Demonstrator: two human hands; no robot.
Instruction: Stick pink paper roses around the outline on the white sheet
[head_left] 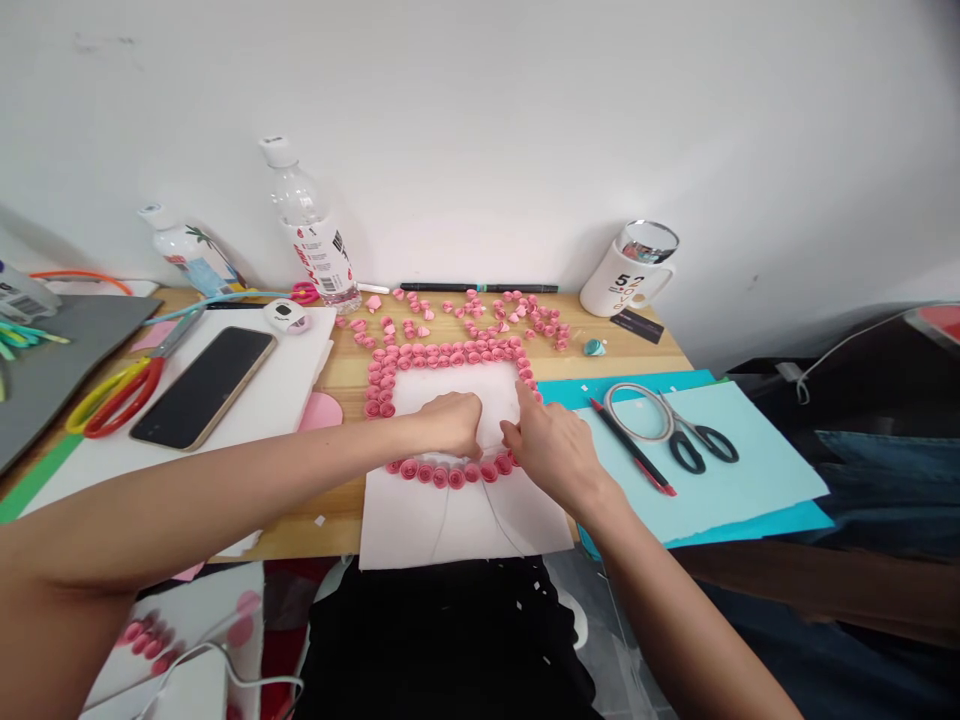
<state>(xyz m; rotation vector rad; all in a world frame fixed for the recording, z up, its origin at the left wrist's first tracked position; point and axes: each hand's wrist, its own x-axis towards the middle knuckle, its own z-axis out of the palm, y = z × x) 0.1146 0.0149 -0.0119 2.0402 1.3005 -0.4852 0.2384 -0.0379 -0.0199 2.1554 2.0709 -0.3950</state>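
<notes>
Rows of pink rolled paper roses (457, 478) form a frame on a white sheet of paper (390, 525), which has thin drawn lines below them. My left hand (454, 420) is over the inside of the frame, near the lower row of roses. Its fingers are curled downward, and whatever they may hold is hidden. At the right side of the frame is my right hand (559, 450), with index finger and thumb stretched apart. The index fingertip is at the right column of roses, and nothing shows between finger and thumb. Loose paper roses (517, 310) lie behind the frame.
On the left are a phone (206, 388), orange-and-yellow scissors (124, 390) and a water bottle (319, 235). To the right stand a white mug (626, 270) and blue paper (720, 480) bearing a tape roll (639, 412), a pen (634, 448) and black-handled scissors (701, 445). A wall is behind.
</notes>
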